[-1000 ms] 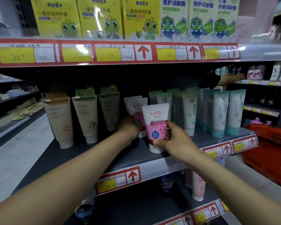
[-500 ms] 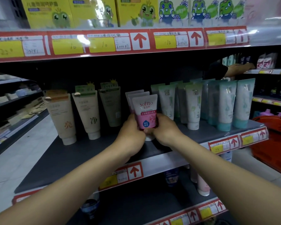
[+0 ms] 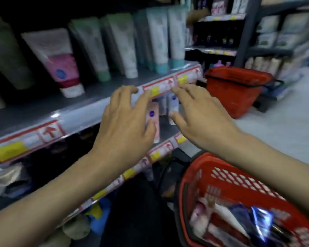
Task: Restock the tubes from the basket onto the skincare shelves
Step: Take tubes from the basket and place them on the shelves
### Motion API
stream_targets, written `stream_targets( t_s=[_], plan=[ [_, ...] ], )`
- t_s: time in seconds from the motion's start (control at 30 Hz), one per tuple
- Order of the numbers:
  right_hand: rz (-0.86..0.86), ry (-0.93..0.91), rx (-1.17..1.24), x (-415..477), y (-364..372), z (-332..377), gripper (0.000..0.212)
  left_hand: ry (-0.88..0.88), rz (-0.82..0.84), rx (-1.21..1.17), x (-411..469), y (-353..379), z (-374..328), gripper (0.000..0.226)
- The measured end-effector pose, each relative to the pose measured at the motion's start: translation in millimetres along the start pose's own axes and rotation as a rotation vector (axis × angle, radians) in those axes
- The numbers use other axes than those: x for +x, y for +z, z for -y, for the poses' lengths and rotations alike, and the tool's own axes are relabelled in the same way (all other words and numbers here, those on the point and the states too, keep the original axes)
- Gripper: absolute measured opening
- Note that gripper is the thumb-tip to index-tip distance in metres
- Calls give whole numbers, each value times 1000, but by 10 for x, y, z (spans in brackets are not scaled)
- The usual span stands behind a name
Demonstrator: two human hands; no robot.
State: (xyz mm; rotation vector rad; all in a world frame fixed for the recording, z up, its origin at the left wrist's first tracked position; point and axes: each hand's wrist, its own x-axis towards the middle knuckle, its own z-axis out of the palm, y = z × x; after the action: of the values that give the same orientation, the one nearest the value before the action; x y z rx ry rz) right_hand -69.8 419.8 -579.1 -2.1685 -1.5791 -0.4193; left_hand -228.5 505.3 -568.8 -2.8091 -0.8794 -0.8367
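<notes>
Before the shelf edge (image 3: 82, 114): left hand (image 3: 125, 125) and right hand (image 3: 202, 123) both empty, fingers spread. Pink tube (image 3: 61, 65) stands above the edge. Seemingly between placements. Next: reach to the basket (image 3: 230, 177), below-right of the edge, for another tube.

red basket (image 3: 227, 177) near right looks like perforated plastic, packets (image 3: 260, 223) inside are glossy foil-ish. Shelf (image 3: 100, 90) top is matt grey, pink tube (image 3: 61, 63) smooth plastic.

Tubes (image 3: 118, 43) stand on the shelf (image 3: 96, 88); near basket (image 3: 239, 179) lower right; far basket (image 3: 235, 90) behind it.
</notes>
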Motion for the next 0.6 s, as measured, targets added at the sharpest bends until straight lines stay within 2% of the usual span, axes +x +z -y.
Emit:
stream_targets(
  t_s=[0.2, 0.37, 0.5, 0.6],
  plan=[
    [154, 248, -110, -1053, 20, -1194, 59, 243, 327, -177, -190, 1117, -1003, 54],
    [269, 447, -39, -1685, 347, -1801, 56, 243, 677, -199, -258, 2127, -1338, 40],
    [396, 469, 13, -2051, 840, -2116, 57, 298, 935, -121, -306, 2892, -1406, 30],
    [515, 485, 70, -2305, 1292, -2346, 56, 437, 1077, 38, -439, 3373, -1383, 38]
  ],
)
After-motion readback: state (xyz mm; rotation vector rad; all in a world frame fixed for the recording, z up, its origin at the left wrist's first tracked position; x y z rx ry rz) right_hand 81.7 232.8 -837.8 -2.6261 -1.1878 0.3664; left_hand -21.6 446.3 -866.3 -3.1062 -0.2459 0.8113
